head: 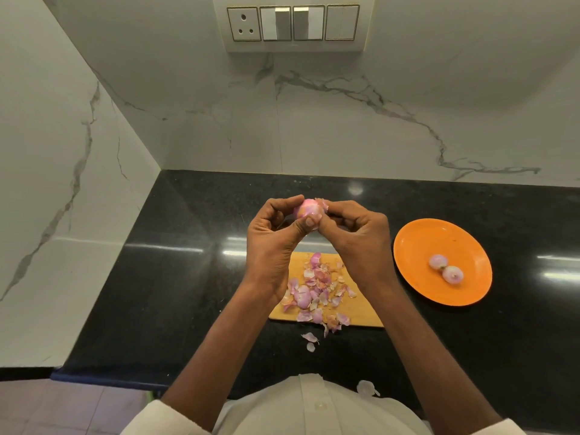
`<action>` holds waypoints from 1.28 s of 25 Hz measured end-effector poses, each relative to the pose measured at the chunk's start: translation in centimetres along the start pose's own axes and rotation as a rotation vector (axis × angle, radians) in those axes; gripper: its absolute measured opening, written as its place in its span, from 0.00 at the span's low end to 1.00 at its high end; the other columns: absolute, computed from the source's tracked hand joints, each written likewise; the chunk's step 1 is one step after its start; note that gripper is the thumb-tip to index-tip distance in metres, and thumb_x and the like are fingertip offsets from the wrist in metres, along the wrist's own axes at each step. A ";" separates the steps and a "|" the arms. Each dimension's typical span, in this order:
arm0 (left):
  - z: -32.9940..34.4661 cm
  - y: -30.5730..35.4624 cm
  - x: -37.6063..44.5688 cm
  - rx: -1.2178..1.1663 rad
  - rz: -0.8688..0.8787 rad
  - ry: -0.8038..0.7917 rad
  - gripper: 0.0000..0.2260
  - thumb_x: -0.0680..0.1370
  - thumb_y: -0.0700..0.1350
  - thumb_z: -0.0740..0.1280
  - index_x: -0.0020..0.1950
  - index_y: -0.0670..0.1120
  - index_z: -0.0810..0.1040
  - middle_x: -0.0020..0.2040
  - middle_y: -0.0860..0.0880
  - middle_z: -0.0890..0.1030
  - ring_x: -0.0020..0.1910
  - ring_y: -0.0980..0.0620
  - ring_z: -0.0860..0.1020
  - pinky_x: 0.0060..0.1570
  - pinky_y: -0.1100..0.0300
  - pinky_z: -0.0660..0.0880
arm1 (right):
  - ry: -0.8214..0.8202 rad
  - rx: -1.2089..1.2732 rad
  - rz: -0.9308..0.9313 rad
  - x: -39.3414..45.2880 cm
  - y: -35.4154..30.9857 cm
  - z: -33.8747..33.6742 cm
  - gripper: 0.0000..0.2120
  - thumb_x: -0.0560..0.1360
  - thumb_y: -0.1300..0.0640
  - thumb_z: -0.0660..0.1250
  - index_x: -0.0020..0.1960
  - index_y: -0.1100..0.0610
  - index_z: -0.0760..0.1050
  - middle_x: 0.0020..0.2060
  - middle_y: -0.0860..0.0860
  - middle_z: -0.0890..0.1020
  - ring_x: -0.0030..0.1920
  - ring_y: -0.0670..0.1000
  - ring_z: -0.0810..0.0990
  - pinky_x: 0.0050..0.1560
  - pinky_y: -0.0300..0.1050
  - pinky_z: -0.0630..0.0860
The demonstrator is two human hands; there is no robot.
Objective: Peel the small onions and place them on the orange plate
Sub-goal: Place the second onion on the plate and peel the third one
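A small pink onion (308,210) is held up above the far end of the wooden cutting board (361,312). My left hand (276,237) grips it between thumb and fingers. My right hand (357,233) pinches a flap of skin at the onion's top right. A heap of pink and tan onion peels (317,293) covers the board, and whether a whole onion lies among them I cannot tell. Two peeled onions (445,269) lie touching on the orange plate (417,246) to the right of the board.
The black stone counter (175,277) meets white marble walls at the back and left. A few loose peels (310,340) lie on the counter before the board, another one (366,387) near my shirt. A switch panel (293,23) sits high on the back wall.
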State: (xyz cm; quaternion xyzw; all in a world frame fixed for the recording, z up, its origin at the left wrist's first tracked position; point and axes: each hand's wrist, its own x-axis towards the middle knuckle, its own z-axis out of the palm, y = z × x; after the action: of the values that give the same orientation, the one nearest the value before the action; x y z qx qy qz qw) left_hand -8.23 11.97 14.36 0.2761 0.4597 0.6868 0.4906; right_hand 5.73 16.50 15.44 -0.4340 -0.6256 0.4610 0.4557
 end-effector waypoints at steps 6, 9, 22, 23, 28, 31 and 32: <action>0.0 0.6 -0.4 0.081 0.082 -0.055 0.15 0.70 0.39 0.77 0.56 0.46 0.82 0.55 0.48 0.86 0.58 0.48 0.84 0.57 0.55 0.82 | -0.069 0.010 0.032 0.5 -0.3 -0.6 0.13 0.77 0.58 0.76 0.61 0.60 0.85 0.51 0.53 0.88 0.51 0.49 0.87 0.52 0.41 0.84; -0.4 0.3 -0.6 0.057 0.093 -0.072 0.15 0.71 0.38 0.76 0.56 0.45 0.82 0.54 0.48 0.86 0.58 0.48 0.84 0.57 0.55 0.82 | -0.106 -0.032 0.066 0.8 -1.0 -0.7 0.11 0.75 0.58 0.78 0.57 0.57 0.86 0.46 0.49 0.88 0.47 0.47 0.87 0.47 0.38 0.83; -0.4 0.7 -0.4 0.068 0.150 -0.118 0.15 0.71 0.39 0.76 0.57 0.45 0.81 0.53 0.51 0.86 0.56 0.49 0.84 0.56 0.57 0.82 | -0.121 0.255 0.218 0.3 -1.8 -1.1 0.12 0.76 0.56 0.74 0.59 0.54 0.85 0.53 0.51 0.87 0.56 0.54 0.86 0.51 0.47 0.86; -0.2 0.5 -0.5 0.062 0.152 -0.120 0.15 0.71 0.39 0.76 0.57 0.45 0.81 0.53 0.51 0.86 0.56 0.49 0.84 0.56 0.57 0.82 | -0.036 0.264 0.229 0.1 -1.9 -0.5 0.09 0.76 0.58 0.75 0.56 0.53 0.86 0.51 0.50 0.88 0.55 0.54 0.86 0.50 0.46 0.85; 0.7 0.3 -0.7 0.037 0.186 -0.090 0.15 0.71 0.38 0.76 0.56 0.44 0.81 0.52 0.51 0.86 0.55 0.51 0.84 0.55 0.57 0.82 | 0.239 0.195 0.218 -0.1 -2.4 1.8 0.08 0.80 0.63 0.71 0.48 0.52 0.84 0.45 0.48 0.87 0.47 0.45 0.86 0.44 0.36 0.82; 1.2 0.4 -0.9 0.021 0.181 -0.079 0.15 0.70 0.38 0.76 0.56 0.44 0.81 0.52 0.52 0.86 0.55 0.52 0.84 0.56 0.57 0.82 | 0.325 0.056 0.208 0.3 -2.6 1.9 0.06 0.82 0.63 0.69 0.49 0.54 0.81 0.44 0.48 0.84 0.45 0.45 0.83 0.40 0.33 0.80; 1.2 0.4 -0.9 0.011 0.171 -0.072 0.16 0.70 0.39 0.76 0.57 0.44 0.81 0.53 0.51 0.86 0.57 0.50 0.84 0.57 0.55 0.83 | 0.319 0.047 0.207 0.3 -2.6 1.9 0.06 0.82 0.63 0.69 0.50 0.54 0.81 0.44 0.48 0.84 0.45 0.46 0.84 0.41 0.33 0.81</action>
State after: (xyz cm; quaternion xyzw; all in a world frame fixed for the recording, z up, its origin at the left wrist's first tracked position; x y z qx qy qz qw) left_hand -7.09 11.55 15.26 0.3413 0.4204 0.7133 0.4449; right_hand 3.47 15.90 17.69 -0.5529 -0.4864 0.4453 0.5093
